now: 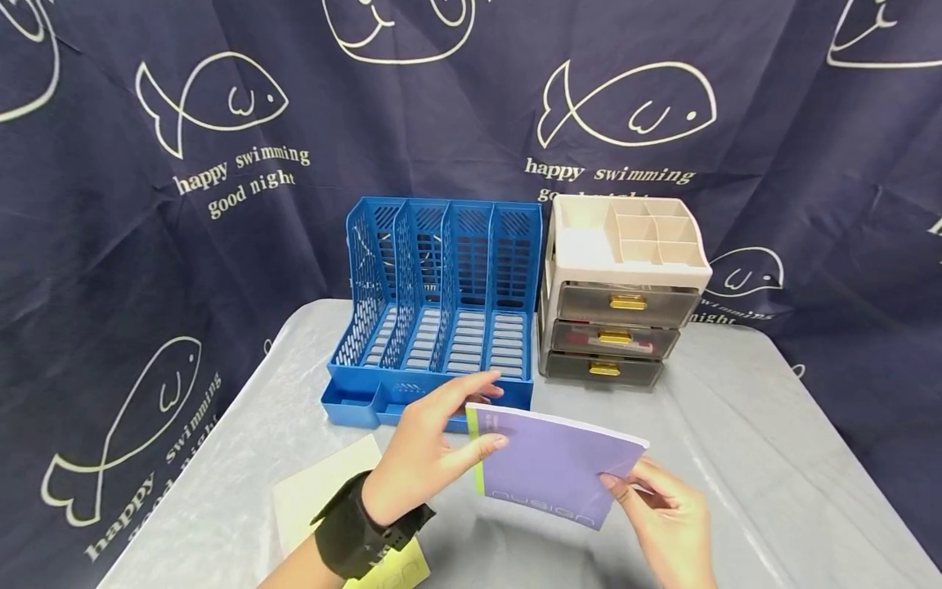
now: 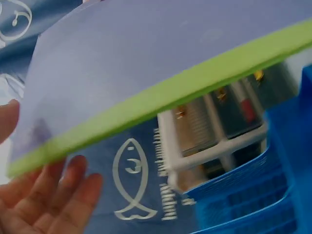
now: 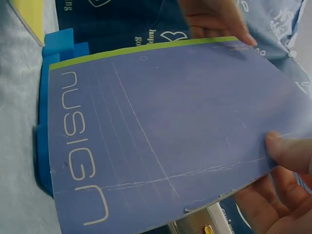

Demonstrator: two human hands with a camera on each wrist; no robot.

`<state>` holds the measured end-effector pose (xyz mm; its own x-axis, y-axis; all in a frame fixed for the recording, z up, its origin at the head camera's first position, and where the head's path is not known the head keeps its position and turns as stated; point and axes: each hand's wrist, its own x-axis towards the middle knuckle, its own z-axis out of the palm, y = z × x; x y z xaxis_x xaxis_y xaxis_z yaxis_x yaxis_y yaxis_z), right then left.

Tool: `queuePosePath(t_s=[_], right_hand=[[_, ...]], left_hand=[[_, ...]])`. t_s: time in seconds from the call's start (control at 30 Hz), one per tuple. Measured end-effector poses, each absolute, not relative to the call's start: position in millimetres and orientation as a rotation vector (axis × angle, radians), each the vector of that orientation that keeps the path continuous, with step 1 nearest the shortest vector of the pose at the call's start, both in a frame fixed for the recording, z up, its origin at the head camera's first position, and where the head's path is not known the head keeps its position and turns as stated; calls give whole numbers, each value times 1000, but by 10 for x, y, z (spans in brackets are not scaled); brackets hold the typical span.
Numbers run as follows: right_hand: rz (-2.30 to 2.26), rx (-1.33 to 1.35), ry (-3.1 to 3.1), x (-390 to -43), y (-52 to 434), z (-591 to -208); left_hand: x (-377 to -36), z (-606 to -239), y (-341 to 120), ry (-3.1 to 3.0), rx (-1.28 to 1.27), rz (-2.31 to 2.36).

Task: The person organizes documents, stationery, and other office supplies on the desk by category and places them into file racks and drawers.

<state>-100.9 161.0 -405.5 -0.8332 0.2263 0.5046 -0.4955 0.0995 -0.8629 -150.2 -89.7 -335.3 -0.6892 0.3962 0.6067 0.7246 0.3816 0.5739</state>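
Purple notebook held between left hand, right hand.

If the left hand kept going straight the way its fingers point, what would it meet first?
Probably the blue file rack. The left hand, gripping the purple notebook by its spine, points forward and slightly right towards the rack's front edge; depth is uncertain.

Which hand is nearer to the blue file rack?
Left. The left hand holds the purple notebook at its green spine, just before the blue file rack; the right hand pinches the far corner, farther away.
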Motion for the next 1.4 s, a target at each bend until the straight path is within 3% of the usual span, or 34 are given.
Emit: queuePosePath(t_s=[0.23, 0.47, 1.4], right_hand=[[1831, 281, -1791, -1031, 1688, -4012], [1797, 155, -1852, -1041, 1701, -3973], [1900, 132, -1767, -1061, 1748, -3908]], left_hand=[[-1621, -3530, -941, -2337, -903, -1795], [-1650, -3680, -879, -2281, -764, -2060], [-1564, -3712, -789, -2263, -778, -1920]])
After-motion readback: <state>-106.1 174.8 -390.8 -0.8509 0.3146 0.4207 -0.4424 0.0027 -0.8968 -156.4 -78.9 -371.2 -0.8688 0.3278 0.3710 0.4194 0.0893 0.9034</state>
